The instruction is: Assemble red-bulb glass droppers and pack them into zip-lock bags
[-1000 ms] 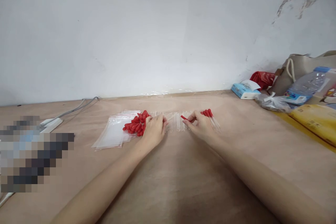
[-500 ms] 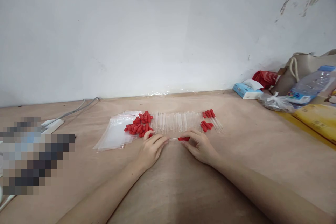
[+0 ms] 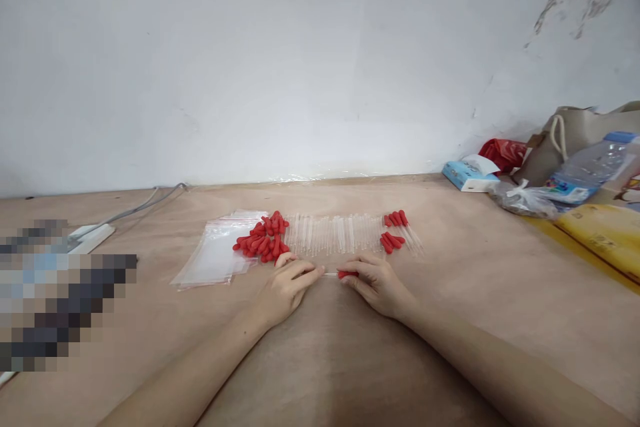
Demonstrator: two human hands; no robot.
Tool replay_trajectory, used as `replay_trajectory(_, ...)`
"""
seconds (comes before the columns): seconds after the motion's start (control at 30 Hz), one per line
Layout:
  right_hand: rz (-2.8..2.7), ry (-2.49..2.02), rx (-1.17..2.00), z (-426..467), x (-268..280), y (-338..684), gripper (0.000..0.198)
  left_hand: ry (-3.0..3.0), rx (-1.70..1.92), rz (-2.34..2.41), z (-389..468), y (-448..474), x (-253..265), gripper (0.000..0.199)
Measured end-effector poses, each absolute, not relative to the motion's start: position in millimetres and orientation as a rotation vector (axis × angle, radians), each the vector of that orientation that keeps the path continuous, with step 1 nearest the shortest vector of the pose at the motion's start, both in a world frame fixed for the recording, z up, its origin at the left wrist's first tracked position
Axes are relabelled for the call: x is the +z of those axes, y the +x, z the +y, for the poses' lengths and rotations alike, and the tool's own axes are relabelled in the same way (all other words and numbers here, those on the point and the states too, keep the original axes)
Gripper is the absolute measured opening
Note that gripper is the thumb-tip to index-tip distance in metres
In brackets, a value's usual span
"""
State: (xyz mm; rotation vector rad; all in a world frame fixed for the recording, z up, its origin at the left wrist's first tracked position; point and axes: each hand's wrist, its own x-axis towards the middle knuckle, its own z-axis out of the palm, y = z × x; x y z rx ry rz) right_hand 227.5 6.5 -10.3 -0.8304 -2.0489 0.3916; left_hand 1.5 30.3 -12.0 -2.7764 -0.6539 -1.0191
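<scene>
My left hand point(image 3: 291, 285) pinches a thin clear dropper tube point(image 3: 331, 274) near the middle of the table. My right hand point(image 3: 379, 285) is closed on a red rubber bulb point(image 3: 347, 274), which sits at the tube's right end. How far the tube goes into the bulb is hidden by the fingers. Behind the hands lies a row of clear dropper tubes point(image 3: 333, 233). A heap of red rubber bulbs point(image 3: 261, 240) is left of the row, partly over clear zip bags point(image 3: 213, 257). Several droppers with red bulbs fitted point(image 3: 397, 218) lie at the row's right end.
At the right stand a blue tissue pack point(image 3: 470, 175), a knotted plastic bag point(image 3: 525, 199), a plastic bottle point(image 3: 590, 167) and a yellow package point(image 3: 603, 233). A grey cable point(image 3: 135, 211) runs to a white power strip point(image 3: 93, 239) at the left. A blurred-out area covers the far left.
Both hands have come slightly nearer me with the tube and bulb. The gap between tube hand and bulb looks smaller; less of the tube and bulb shows.
</scene>
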Motion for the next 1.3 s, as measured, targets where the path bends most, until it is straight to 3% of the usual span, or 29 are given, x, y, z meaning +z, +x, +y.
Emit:
replay_trajectory(0.77, -2.14, -0.784, 0.326, 5, -13, 227, 0.012, -2.814, -0.987, -0.629, 24, 5, -10, 0.028)
replay_trajectory(1.3, -2.196, -0.837, 0.453, 6, -13, 220, 0.012, -2.877, -1.121, -0.687, 18, 15, -10, 0.024)
